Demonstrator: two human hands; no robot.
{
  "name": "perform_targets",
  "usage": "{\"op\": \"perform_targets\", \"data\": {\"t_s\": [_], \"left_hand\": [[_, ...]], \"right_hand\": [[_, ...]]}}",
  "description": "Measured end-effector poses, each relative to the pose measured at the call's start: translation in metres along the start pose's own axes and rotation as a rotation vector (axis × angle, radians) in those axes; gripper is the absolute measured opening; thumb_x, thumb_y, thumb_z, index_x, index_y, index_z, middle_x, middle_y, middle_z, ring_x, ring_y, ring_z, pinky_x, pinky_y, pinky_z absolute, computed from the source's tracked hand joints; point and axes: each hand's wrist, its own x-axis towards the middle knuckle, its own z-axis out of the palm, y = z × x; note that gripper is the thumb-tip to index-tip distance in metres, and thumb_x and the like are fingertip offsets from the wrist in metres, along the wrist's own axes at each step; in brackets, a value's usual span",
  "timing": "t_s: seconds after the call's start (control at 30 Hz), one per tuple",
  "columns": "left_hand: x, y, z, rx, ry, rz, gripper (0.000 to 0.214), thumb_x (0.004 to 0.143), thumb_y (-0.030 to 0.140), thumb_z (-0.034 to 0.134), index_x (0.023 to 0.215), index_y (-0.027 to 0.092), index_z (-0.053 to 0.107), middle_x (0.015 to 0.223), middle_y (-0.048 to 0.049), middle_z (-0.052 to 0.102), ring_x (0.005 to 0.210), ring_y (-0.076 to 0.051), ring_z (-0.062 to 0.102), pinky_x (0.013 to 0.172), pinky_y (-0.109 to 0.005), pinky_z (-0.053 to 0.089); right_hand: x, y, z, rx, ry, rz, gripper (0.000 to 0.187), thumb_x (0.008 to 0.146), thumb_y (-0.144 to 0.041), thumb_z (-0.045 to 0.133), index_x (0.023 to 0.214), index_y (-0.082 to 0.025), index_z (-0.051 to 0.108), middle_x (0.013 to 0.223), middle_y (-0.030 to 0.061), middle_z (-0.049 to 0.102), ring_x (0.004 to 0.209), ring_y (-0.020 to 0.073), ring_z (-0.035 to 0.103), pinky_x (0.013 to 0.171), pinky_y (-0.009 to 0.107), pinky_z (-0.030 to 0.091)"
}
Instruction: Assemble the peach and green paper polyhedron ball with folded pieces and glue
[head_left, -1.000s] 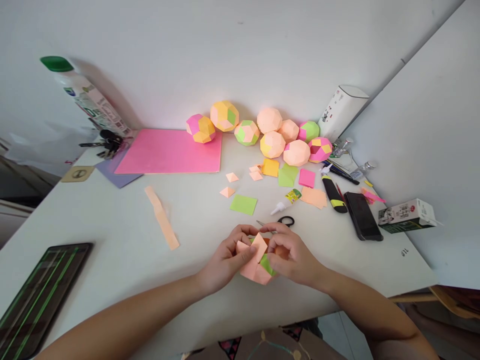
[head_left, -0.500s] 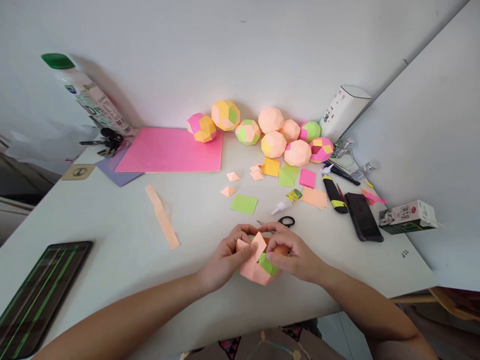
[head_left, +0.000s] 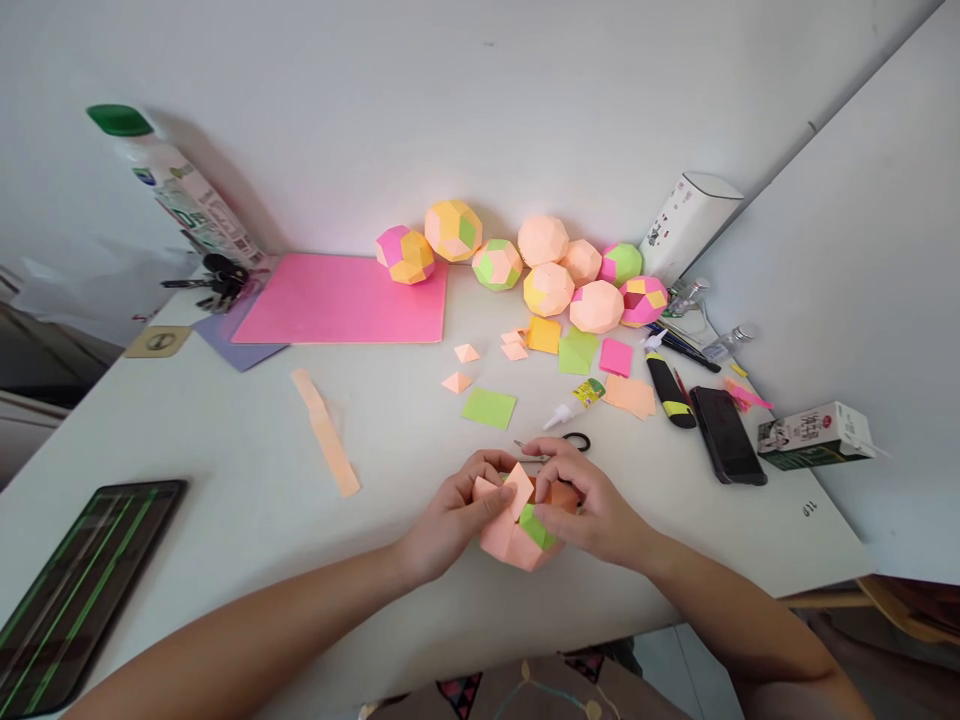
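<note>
The unfinished, many-sided ball of folded peach and lime-green paper [head_left: 510, 546] sits low and centred at the near side of the white desk [head_left: 420, 620], between both hands. It should weigh next to nothing and feel stiff along its creases, but its flat facets look ready to dent under a hard squeeze. Its matte paper should grip dry fingers well. The best hold seems to be a light pinch at the folded seams, with the lower shell cupped rather than pressed.

Taking the ball as the clock's centre and twelve as the wall, the left hand [head_left: 457, 512] touches it from nine to ten o'clock, pinching the raised peach paper flap [head_left: 519, 488] under its thumb with fingers curled behind. The right hand [head_left: 589, 500] touches it from two to three, thumb tip against the lime-green facet [head_left: 537, 526], fingers bent over the rim; whether they squeeze the wall, I cannot tell.

Beyond, towards one o'clock, lie the black-handled metal scissors [head_left: 577, 441], then the white-nozzled glue tube with a yellow-green label [head_left: 583, 397]. Farthest, around twelve, rest multicoloured faceted paper balls [head_left: 548, 290].
</note>
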Motion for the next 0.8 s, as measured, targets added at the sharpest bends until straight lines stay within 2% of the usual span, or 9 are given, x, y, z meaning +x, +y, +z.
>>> {"op": "perform_targets", "data": {"t_s": [0.1,0.27,0.6,0.8], "left_hand": [[0.0007,-0.0015,-0.001,-0.04,-0.012,-0.016,0.022,0.085,0.043,0.063,0.091,0.021,0.063,0.119,-0.005,0.045,0.099,-0.021,0.054,0.079,-0.03,0.047],[0.002,-0.0037,-0.0022,-0.075,-0.015,-0.011,0.022,0.084,0.041,0.064,0.085,0.019,0.063,0.121,-0.0052,0.045,0.103,-0.023,0.054,0.081,-0.031,0.048],[0.0027,-0.004,-0.0017,-0.076,-0.007,-0.012,0.026,0.082,0.04,0.066,0.073,0.018,0.057,0.118,-0.0041,0.047,0.103,-0.022,0.053,0.084,-0.032,0.045],[0.0024,-0.0002,-0.0018,-0.078,-0.007,-0.042,0.03,0.079,0.043,0.068,0.07,0.017,0.056,0.118,-0.0041,0.046,0.1,-0.021,0.053,0.081,-0.031,0.045]], "right_hand": [[-0.0011,0.0017,0.0012,-0.071,0.028,-0.087,0.006,0.073,-0.016,0.062,0.076,-0.021,0.064,0.126,0.0104,0.049,0.124,0.0276,0.047,0.1,0.044,0.038],[-0.0018,0.0042,0.0034,-0.196,0.078,-0.25,0.008,0.076,-0.016,0.061,0.078,-0.022,0.066,0.126,0.0111,0.05,0.12,0.027,0.048,0.098,0.045,0.04],[-0.0022,0.0059,0.0035,-0.225,0.071,-0.26,0.005,0.075,-0.015,0.063,0.077,-0.02,0.064,0.126,0.0122,0.051,0.118,0.0266,0.05,0.097,0.045,0.043],[-0.0004,0.0068,-0.0008,-0.285,0.07,-0.391,0.008,0.08,-0.015,0.062,0.08,-0.022,0.067,0.123,0.0101,0.053,0.119,0.0264,0.05,0.096,0.044,0.044]]}}
